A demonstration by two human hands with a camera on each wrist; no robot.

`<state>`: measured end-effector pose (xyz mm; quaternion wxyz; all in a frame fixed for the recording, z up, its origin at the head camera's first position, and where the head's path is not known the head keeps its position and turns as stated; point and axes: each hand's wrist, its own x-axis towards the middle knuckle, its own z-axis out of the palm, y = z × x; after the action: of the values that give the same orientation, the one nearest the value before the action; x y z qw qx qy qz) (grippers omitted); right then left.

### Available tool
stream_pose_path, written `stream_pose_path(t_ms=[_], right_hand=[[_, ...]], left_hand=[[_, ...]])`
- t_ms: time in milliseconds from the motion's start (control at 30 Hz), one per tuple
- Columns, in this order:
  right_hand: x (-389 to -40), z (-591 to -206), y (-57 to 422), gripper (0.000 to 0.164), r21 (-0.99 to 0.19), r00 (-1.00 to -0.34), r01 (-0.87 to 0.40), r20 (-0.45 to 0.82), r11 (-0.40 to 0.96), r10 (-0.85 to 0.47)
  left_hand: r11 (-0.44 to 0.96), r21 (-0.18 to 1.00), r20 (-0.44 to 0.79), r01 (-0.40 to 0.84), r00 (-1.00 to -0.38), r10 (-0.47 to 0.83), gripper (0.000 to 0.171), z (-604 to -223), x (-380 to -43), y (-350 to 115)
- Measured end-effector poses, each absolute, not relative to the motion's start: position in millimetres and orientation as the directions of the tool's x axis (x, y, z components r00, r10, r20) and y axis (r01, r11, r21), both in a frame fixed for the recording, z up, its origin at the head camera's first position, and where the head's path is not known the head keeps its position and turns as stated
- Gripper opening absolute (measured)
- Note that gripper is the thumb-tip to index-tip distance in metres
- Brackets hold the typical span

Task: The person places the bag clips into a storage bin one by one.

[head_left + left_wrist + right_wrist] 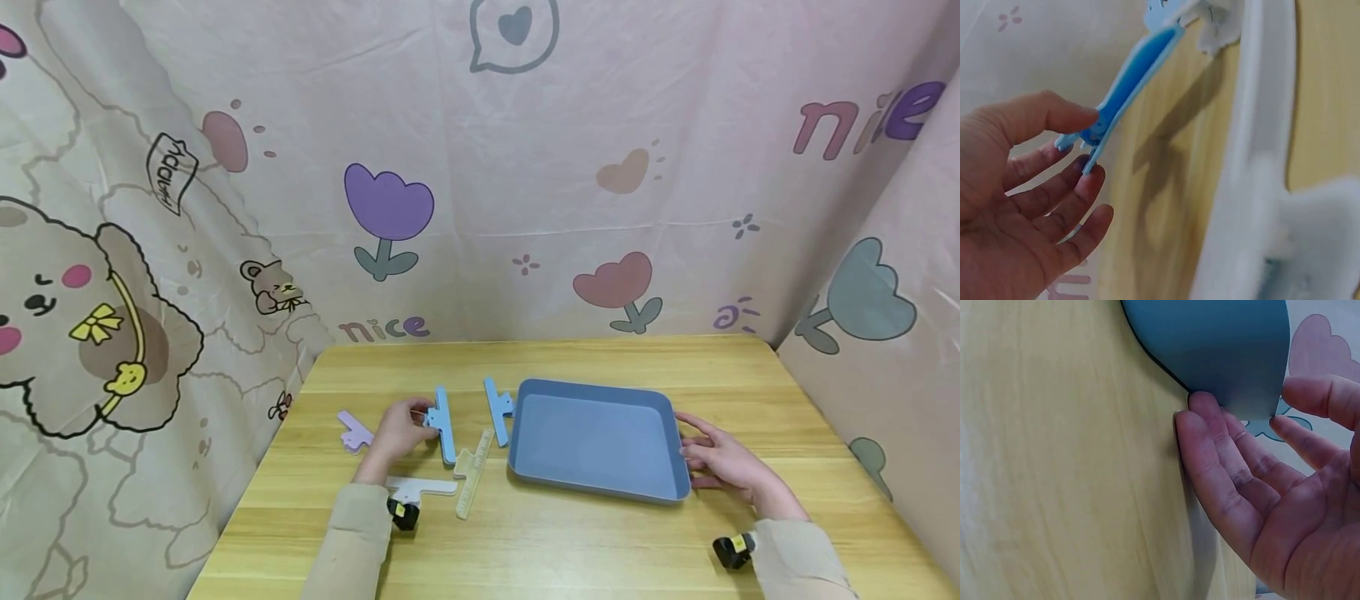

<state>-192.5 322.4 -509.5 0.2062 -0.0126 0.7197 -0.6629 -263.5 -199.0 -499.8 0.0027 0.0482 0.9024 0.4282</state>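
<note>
My left hand (401, 429) pinches a light blue bulldog clip (442, 425) between thumb and fingers, at its handle end. In the left wrist view, this clip (1129, 81) slants away from the thumb, and a shadow falls on the wood behind it. My right hand (720, 458) is at the right side of a shallow blue-grey tray (600, 492). The right wrist view shows its fingers (1210, 450) nearly straight, with fingertips against the tray's outer wall (1222, 350) and the thumb by the rim.
A second blue clip (497, 412) lies by the tray's left side. A translucent yellowish clip (474, 475), a white clip (431, 486) and a purple clip (355, 432) lie around my left hand. A printed curtain (480, 208) borders the wooden table (570, 550) at the back.
</note>
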Motion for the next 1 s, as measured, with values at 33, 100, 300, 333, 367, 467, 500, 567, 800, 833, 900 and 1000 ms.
stream_pose_path(t_ms=[33,100,300,333,367,467,500,567,800,833,900,1000], right_hand=[[-193,-510,322,0.070,-0.959,-0.916,0.256,-0.281,0.123,-0.287],[-193,-510,322,0.070,-0.958,-0.917,0.253,-0.282,0.135,-0.283],[-194,-511,320,0.068,-0.960,-0.918,0.244,-0.274,0.136,-0.289],[-195,-511,320,0.068,-0.960,-0.918,0.249,-0.277,0.132,-0.285],[-195,-510,320,0.068,-0.960,-0.917,0.247,-0.275,0.129,-0.289],[-196,-509,319,0.068,-0.962,-0.915,0.241,-0.269,0.129,-0.300],[-197,-509,318,0.068,-0.962,-0.915,0.242,-0.270,0.126,-0.301],[-197,-509,317,0.068,-0.962,-0.913,0.243,-0.270,0.124,-0.307],[-198,-508,316,0.068,-0.961,-0.907,0.251,-0.276,0.117,-0.317],[-198,-508,316,0.068,-0.961,-0.907,0.252,-0.276,0.115,-0.318],[-198,-508,316,0.068,-0.961,-0.907,0.252,-0.275,0.113,-0.320],[-199,-509,315,0.068,-0.961,-0.907,0.251,-0.274,0.112,-0.320]], left_hand=[[0.632,0.769,0.041,0.092,-0.995,0.094,0.046,-498,-264,-198],[0.634,0.766,0.051,0.102,-0.994,0.098,0.047,-494,-264,-195],[0.600,0.790,0.110,0.130,-0.991,0.071,0.049,-485,-265,-193],[0.592,0.794,0.121,0.138,-0.990,0.068,0.049,-483,-265,-193],[0.581,0.802,0.126,0.141,-0.990,0.065,0.049,-482,-265,-192],[0.565,0.809,0.147,0.162,-0.986,0.072,0.047,-479,-264,-187],[0.558,0.813,0.151,0.169,-0.985,0.077,0.047,-477,-263,-184],[0.541,0.820,0.159,0.185,-0.983,0.095,0.047,-474,-262,-177],[0.486,0.838,0.154,0.249,-0.962,0.227,0.045,-462,-254,-139],[0.479,0.840,0.150,0.255,-0.957,0.247,0.043,-461,-254,-133],[0.468,0.843,0.140,0.266,-0.948,0.287,0.042,-459,-254,-120],[0.462,0.842,0.125,0.277,-0.935,0.333,0.041,-459,-254,-100]])
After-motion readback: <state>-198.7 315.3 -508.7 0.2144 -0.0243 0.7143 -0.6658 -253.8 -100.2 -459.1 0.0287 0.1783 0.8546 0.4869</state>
